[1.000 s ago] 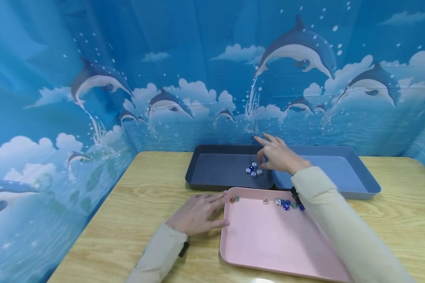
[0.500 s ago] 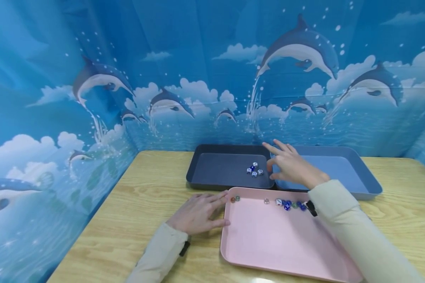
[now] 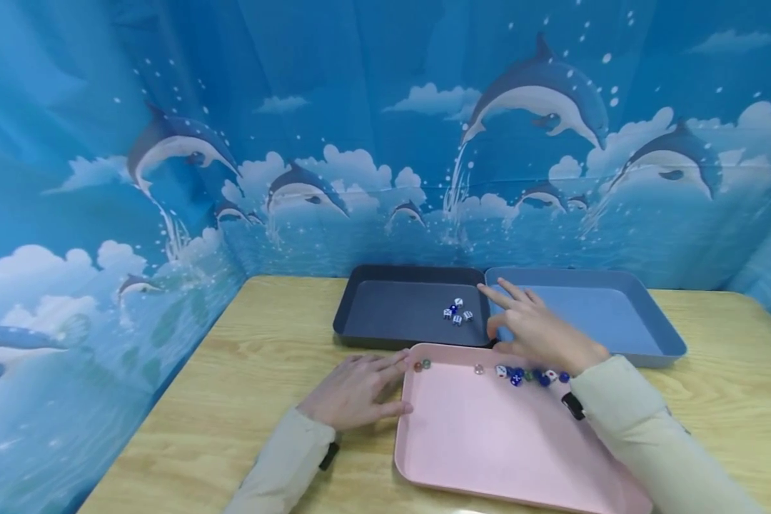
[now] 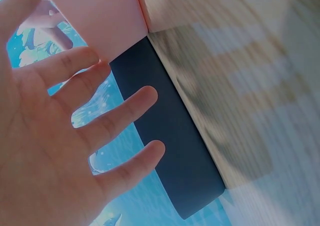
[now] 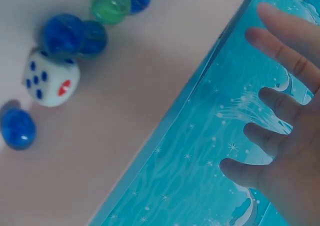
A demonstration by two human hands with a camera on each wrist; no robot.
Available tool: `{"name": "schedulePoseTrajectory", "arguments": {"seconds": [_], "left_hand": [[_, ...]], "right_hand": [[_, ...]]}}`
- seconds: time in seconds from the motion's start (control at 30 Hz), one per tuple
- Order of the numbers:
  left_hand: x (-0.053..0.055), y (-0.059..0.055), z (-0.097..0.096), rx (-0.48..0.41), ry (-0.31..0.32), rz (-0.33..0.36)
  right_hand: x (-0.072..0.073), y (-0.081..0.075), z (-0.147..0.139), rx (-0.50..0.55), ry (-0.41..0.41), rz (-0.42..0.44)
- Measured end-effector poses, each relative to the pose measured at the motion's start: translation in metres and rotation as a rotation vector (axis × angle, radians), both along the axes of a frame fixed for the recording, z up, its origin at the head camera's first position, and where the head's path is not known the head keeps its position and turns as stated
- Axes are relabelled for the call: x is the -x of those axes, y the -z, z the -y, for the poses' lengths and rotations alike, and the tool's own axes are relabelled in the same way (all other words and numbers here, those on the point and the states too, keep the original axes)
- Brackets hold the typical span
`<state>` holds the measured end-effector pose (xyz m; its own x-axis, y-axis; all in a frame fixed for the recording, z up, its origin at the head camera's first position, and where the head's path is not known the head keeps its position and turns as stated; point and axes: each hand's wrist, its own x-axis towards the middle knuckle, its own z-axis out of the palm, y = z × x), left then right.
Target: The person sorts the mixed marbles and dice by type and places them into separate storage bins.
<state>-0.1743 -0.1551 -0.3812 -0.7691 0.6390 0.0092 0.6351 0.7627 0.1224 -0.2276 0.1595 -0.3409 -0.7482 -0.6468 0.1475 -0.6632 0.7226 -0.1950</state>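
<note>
My left hand (image 3: 360,389) rests at the left side of the pink tray (image 3: 482,442), fingertips at its rim; the left wrist view shows its fingers extended and holding nothing. Above the pink tray's far edge hovers my right hand (image 3: 542,332), spread and holding nothing in the right wrist view. Below it, along that edge, lie white dice (image 5: 50,81), blue dice (image 3: 517,380), blue marbles (image 5: 18,128) and a green marble (image 5: 110,6). A clear marble (image 3: 478,369) sits further left. In the far left corner are an orange marble (image 3: 418,367) and another greenish marble (image 3: 427,364).
A black tray (image 3: 392,307) stands behind the pink one, holding several white dice (image 3: 457,320) and a blue die (image 3: 453,309). Beside it is a blue-grey tray (image 3: 591,307), partly behind my right hand. A dolphin-print curtain (image 3: 360,107) hangs behind the wooden table (image 3: 231,371).
My right hand has moved from over the black tray's right end, rightward and nearer, to the pink tray's far edge, uncovering more dice and marbles. The left hand stays put.
</note>
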Motion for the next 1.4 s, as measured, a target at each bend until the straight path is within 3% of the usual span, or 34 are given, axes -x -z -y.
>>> {"name": "schedulePoseTrajectory", "arguments": {"seconds": [0.53,0.87,1.13,1.4], "left_hand": [[0.000,-0.001,0.001,-0.014,0.016,-0.024],[-0.001,0.000,0.001,-0.024,0.013,0.003],[-0.001,0.000,0.001,-0.017,0.003,0.004],[-0.001,-0.001,0.001,-0.004,-0.002,0.004]], "right_hand": [[-0.010,0.009,-0.006,0.034,-0.052,0.001],[-0.012,0.025,-0.006,-0.030,-0.052,0.007],[-0.013,0.029,-0.003,-0.033,-0.069,0.065],[-0.013,0.032,-0.001,-0.034,-0.079,0.011]]}}
